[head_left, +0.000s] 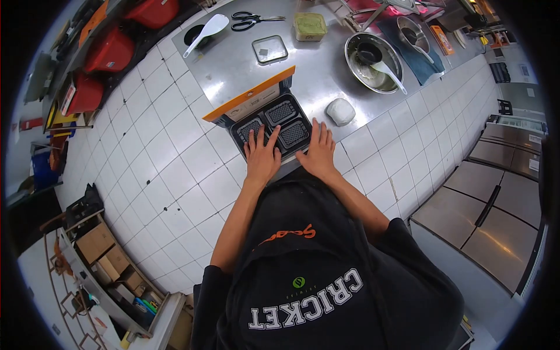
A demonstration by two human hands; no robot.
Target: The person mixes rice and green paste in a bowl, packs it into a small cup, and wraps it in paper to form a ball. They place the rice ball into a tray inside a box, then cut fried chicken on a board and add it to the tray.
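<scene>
A black waffle mould (280, 109) with several textured rectangular wells lies at the front edge of the steel table. Along its far side stands an orange-edged cardboard piece (248, 96). My left hand (262, 154) rests with fingers spread over the mould's near left wells, covering part of them. At the right corner is my right hand (319, 149), fingers stretched out beside the mould's rim and thumb towards its near edge. Neither hand is closed round anything. A whitish wrapped ball (340, 111) sits just beyond the right fingertips.
On the steel table (233, 70) are black scissors (246, 21), a white spatula (210, 30), a clear lid (270, 50) and a tub of greenish contents (310, 27). A steel bowl (353, 70) holds a white-handled ladle. A pan (409, 32) lies on a blue cloth (429, 71).
</scene>
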